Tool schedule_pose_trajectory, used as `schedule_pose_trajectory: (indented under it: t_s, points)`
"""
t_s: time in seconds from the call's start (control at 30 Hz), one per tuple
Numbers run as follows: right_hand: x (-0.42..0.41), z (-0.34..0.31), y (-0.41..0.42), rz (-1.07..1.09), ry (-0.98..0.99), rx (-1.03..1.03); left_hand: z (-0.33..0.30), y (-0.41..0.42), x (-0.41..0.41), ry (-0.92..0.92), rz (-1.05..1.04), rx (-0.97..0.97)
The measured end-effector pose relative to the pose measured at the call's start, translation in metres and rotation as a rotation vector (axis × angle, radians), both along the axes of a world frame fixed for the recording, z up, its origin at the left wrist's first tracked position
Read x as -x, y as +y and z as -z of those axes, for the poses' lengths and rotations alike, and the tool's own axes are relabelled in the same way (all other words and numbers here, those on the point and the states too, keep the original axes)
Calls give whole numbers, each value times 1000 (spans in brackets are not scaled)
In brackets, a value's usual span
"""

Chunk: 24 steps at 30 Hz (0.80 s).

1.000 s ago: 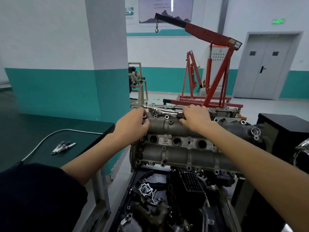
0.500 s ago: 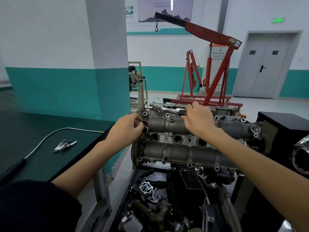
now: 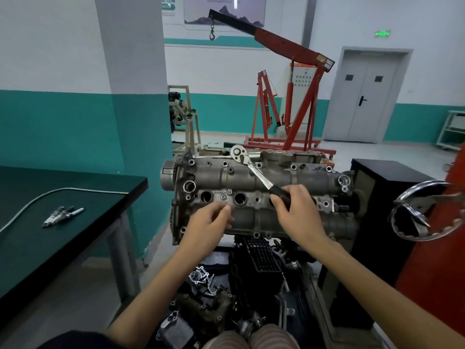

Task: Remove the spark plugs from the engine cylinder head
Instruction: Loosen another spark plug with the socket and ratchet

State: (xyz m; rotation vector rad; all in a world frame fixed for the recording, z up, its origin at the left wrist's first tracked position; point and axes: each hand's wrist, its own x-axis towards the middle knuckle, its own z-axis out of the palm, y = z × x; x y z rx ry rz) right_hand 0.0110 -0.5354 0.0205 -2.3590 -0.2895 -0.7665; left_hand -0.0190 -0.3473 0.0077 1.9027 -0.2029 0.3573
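Right hand [image 3: 299,212] grips ratchet [image 3: 254,170] over cylinder head [image 3: 264,220].

1. Before us sits the cylinder head [image 3: 261,197]; the ratchet wrench [image 3: 254,170] lies slanted across its top.
2. Our right hand [image 3: 298,215] grips the wrench handle; our left hand [image 3: 208,227] hovers beside it, over the head's near side.
3. Left of the head stands a table [image 3: 63,235], spark plugs [image 3: 61,215] lying on it.
4. Behind stands an engine hoist [image 3: 289,96].
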Motion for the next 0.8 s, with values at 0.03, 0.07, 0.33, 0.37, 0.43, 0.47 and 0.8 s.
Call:
schedule_pose_trajectory:
  t_s: [0.03,0.07,0.33,0.37,0.43,0.47,0.8]
  points:
    - [2,6,-2,-7,14,-26,1,-6,0,4,19,7]
    - [4,12,-4,-12,21,-47,1,-11,-1,9,31,15]
    - [6,25,13,-86,31,-157,-4,-45,-11,100,125,140]
    - [6,25,19,-120,30,-171,-6,-48,-14,100,123,152]
    - [8,23,31,-211,31,-191,-7,-48,-20,79,50,147]
    - [8,22,35,-257,35,-198,-8,-46,-23,68,0,151]
    - [-42,-38,42,-192,-122,332,-47,-14,-48,73,65,153]
